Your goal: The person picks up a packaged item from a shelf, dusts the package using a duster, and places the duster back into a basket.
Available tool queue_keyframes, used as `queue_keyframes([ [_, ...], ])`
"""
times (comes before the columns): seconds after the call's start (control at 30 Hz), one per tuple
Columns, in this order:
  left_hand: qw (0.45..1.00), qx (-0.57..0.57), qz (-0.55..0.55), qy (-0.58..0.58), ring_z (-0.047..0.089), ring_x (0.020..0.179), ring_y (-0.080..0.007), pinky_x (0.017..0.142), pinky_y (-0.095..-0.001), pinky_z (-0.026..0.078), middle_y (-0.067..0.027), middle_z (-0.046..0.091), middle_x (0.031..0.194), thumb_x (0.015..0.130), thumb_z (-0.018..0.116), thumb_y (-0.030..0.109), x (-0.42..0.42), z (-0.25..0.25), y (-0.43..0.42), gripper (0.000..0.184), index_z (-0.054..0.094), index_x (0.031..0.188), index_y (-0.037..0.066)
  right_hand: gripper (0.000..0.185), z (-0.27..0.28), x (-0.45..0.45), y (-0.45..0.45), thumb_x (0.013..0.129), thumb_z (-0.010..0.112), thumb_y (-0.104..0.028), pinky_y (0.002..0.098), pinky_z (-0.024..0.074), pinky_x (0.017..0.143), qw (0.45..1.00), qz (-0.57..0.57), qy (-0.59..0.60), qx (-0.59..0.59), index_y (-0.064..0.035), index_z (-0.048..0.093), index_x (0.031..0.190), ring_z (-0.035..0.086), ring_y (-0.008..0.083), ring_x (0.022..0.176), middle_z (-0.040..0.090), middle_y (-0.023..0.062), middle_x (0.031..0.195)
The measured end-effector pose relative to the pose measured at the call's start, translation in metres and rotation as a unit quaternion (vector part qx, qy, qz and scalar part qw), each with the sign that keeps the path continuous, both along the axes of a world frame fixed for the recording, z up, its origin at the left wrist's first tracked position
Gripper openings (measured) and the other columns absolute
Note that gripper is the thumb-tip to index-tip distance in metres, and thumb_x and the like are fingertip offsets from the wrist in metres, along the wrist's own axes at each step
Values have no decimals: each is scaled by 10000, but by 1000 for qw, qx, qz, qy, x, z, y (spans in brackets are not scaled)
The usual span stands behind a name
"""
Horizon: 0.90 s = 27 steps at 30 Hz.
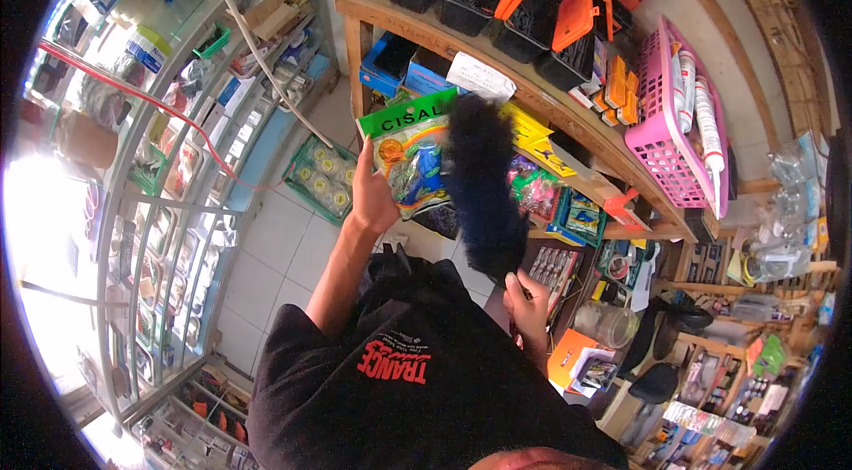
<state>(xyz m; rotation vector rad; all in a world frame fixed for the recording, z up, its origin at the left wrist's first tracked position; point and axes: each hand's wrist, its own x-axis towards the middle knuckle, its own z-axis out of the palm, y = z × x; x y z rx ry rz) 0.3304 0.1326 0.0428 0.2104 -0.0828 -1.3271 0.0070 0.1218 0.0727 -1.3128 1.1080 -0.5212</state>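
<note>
My left hand [374, 197] is closed on the edge of a clear plastic packet [413, 155] with a green header lettered "CISAL"; blue and yellow contents show through it. In my right hand [529, 303] is the handle of a black fluffy duster [484, 177]. The duster's head is blurred and lies over the packet's right side, hiding part of it. I cannot tell whether its fibres touch the packet.
A wooden shelf [390, 17] ahead bears black bins with orange lids [577, 17] and a pink basket [657, 133] of white tubes. A green basket [311, 170] stands on the tiled floor [275, 244]. Glass shelving [177, 195] lines the left; a red cable [169, 106] hangs there.
</note>
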Motion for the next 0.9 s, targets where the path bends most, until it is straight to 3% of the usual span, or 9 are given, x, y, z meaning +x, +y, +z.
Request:
queue_keyframes([
  [0.1, 999, 44, -3, 11, 571, 1192, -279, 1024, -462, 445, -128, 535, 1376, 1013, 289, 560, -4, 10, -2, 662, 406, 1438, 66, 175, 3, -2, -3, 955, 628, -165, 220, 319, 487, 989, 83, 71, -103, -5, 658, 889, 416, 21, 542, 482, -73, 600],
  [0.33, 995, 74, 25, -65, 556, 1207, -285, 1027, -445, 439, -135, 526, 1384, 977, 305, 639, -10, 5, -1, 750, 395, 1444, 59, 209, 5, 4, -4, 969, 610, -199, 227, 333, 487, 992, 85, 69, -55, -5, 666, 915, 435, 30, 537, 492, -52, 590],
  [0.43, 998, 39, -2, -57, 568, 1188, -274, 1005, -423, 460, -128, 542, 1363, 978, 295, 639, -10, -4, -2, 749, 410, 1434, 56, 278, 12, 18, 2, 965, 604, -130, 233, 254, 449, 1000, -2, 28, -9, -45, 530, 711, 355, 25, 489, 407, -60, 553],
  [0.53, 998, -53, -14, -24, 555, 1207, -261, 1003, -420, 464, -124, 530, 1375, 994, 245, 627, -8, 3, -3, 742, 394, 1443, 55, 212, 13, 11, 0, 970, 611, -210, 216, 329, 486, 993, 82, 72, -44, -11, 684, 983, 438, 27, 543, 497, -49, 592],
  [0.57, 995, 88, -15, -40, 568, 1177, -249, 987, -417, 468, -113, 542, 1357, 976, 234, 666, -15, 11, 1, 788, 386, 1452, 57, 216, 13, 12, 0, 970, 611, -211, 214, 333, 489, 993, 85, 68, -44, -12, 685, 1014, 440, 27, 545, 501, -47, 597],
  [0.63, 991, 110, 26, -65, 572, 1167, -245, 988, -415, 471, -112, 537, 1364, 955, 220, 703, -18, 21, -1, 836, 369, 1466, 58, 237, 13, 16, 2, 971, 611, -213, 210, 342, 496, 993, 88, 59, -44, -15, 688, 1075, 443, 27, 549, 509, -44, 605],
  [0.73, 996, -64, -32, -61, 495, 1265, -282, 1094, -458, 361, -117, 497, 1414, 962, 270, 677, -10, -9, -1, 776, 380, 1470, 101, 259, 8, 16, 1, 971, 609, -214, 213, 356, 502, 997, 64, 36, 33, -13, 680, 1119, 445, 24, 550, 516, -45, 615],
  [0.83, 992, 82, 93, -39, 557, 1194, -271, 1036, -458, 425, -88, 559, 1344, 975, 260, 656, -23, 1, -4, 738, 388, 1469, 124, 250, 1, 14, 2, 957, 627, -216, 245, 427, 575, 988, 117, 87, -52, 7, 682, 1057, 512, 63, 607, 576, -3, 663],
  [0.9, 999, -35, 41, 1, 532, 1213, -272, 1052, -456, 404, -98, 540, 1340, 1013, 290, 550, -19, -14, -4, 620, 416, 1435, 114, 252, 5, 16, 0, 944, 644, -221, 267, 466, 633, 986, 126, 102, -35, 17, 684, 1013, 554, 93, 653, 613, 29, 701],
])
